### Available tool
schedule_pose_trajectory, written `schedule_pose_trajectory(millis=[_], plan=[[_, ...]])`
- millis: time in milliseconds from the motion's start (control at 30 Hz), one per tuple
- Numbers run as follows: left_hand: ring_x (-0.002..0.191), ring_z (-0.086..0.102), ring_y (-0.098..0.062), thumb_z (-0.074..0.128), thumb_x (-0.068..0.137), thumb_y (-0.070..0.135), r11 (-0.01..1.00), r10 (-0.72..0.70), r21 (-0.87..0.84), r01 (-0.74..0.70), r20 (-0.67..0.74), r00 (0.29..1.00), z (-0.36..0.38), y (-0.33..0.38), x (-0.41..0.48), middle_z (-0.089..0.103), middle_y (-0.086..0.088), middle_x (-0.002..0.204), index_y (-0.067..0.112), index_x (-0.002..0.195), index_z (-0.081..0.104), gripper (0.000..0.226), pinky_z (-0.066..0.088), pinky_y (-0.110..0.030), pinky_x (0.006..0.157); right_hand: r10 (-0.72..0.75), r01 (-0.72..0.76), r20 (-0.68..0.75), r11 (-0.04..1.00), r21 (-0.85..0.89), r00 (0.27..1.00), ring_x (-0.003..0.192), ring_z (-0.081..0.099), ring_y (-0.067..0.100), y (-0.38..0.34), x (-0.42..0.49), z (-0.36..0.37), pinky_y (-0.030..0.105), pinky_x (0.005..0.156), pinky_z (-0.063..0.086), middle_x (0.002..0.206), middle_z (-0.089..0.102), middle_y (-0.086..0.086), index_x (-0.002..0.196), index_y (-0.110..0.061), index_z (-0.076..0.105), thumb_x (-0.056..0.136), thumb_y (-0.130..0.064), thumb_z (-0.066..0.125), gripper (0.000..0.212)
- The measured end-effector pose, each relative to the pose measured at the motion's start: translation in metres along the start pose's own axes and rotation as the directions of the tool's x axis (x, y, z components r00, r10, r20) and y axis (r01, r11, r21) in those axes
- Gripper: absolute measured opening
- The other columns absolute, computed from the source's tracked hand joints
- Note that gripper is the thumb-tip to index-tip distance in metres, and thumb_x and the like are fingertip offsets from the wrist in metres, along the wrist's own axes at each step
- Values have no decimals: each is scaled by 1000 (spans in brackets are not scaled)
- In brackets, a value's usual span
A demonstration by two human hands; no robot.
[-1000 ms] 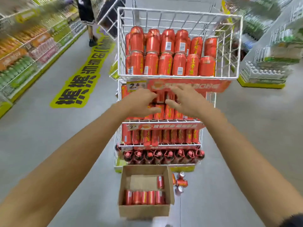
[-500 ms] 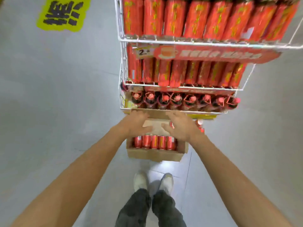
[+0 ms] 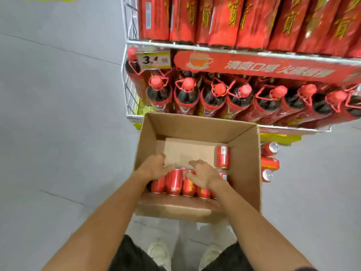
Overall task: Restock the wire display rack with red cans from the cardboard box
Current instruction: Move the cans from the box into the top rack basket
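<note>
Left hand (image 3: 154,169) and right hand (image 3: 203,178) are laid over the red cans (image 3: 173,182) in the cardboard box (image 3: 244,163), lower centre; grip cannot be told.

Shop: price tag (image 3: 153,60), stocked wire rack (image 3: 195,48).

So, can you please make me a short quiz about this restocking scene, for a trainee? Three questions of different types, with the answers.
1. True or false: the cardboard box stands on a shelf of the wire rack.
2. What do the left hand and the right hand touch? A) the dark bottles B) the row of red cans inside the box C) the price tag
3. How many loose cans lie on the floor to the right of the box?

Key: 1 false, it stands on the floor; 2 B; 3 three.
</note>
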State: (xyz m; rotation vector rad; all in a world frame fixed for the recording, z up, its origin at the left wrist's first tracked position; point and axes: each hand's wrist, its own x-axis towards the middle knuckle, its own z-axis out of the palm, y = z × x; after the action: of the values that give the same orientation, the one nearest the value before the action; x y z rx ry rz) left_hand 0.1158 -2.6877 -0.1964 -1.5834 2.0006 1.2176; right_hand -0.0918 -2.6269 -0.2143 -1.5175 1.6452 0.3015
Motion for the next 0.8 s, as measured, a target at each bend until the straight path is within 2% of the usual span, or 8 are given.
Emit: schedule_pose_trajectory(millis=[67,133,233,333,400,500,633,800], plan=[[109,67,-34,60,99,50,998,-45,-42,44,-16,999,22,-20,30,74,-16,113,1,109,67,51,51,-39,89,3,-3,12,1000,4,1000,138,51,37,7,36,22,42,112,44,149,54,21,150,-10,51,104,-52,50,62],[107,66,-36,62,98,53,993,-96,-78,91,-50,994,39,-37,52,73,-17,111,4,99,63,49,45,-33,77,3,-4,32,1000,12,999,138,52,36,12,65,39,41,112,44,148,56,21,147,-8,54,103,-53,50,63],[109,66,-37,67,97,49,974,-181,-152,169,-66,981,58,-54,71,72,-19,116,1,109,67,50,42,-30,75,-5,4,67,1000,22,998,135,55,35,15,90,57,41,110,47,144,59,19,140,-7,61,101,-57,52,65],[110,69,-31,78,91,34,952,-238,-216,219,-66,969,68,-63,78,74,-15,117,5,114,71,38,42,-24,73,-15,13,57,999,42,998,128,59,34,15,98,65,40,105,50,137,62,18,132,-6,67,98,-64,52,68],[112,69,-28,83,86,27,934,-273,-251,254,-42,961,72,-66,79,72,-14,121,6,120,71,42,45,-24,77,-29,27,51,998,51,998,123,61,32,16,99,67,38,101,52,133,64,15,128,-10,70,95,-67,55,68],[114,66,-30,85,83,23,915,-322,-266,305,-24,946,74,-65,78,68,-16,127,5,125,65,50,53,-33,86,-41,39,29,997,65,999,114,63,30,17,98,72,37,93,53,122,64,12,115,-14,74,88,-73,60,66],[118,63,-31,87,81,20,897,-366,-277,344,-30,930,74,-60,81,62,-15,130,8,129,60,57,55,-41,98,15,-12,-18,989,151,1000,99,65,27,13,101,75,38,83,57,105,68,6,95,-14,71,80,-72,69,60],[117,64,-29,90,79,24,903,-352,-271,333,-23,936,70,-57,80,65,-14,129,7,130,61,61,55,-43,101,26,-16,-28,954,298,999,98,66,25,14,102,73,39,84,58,104,69,4,97,-14,73,71,-66,80,58]])
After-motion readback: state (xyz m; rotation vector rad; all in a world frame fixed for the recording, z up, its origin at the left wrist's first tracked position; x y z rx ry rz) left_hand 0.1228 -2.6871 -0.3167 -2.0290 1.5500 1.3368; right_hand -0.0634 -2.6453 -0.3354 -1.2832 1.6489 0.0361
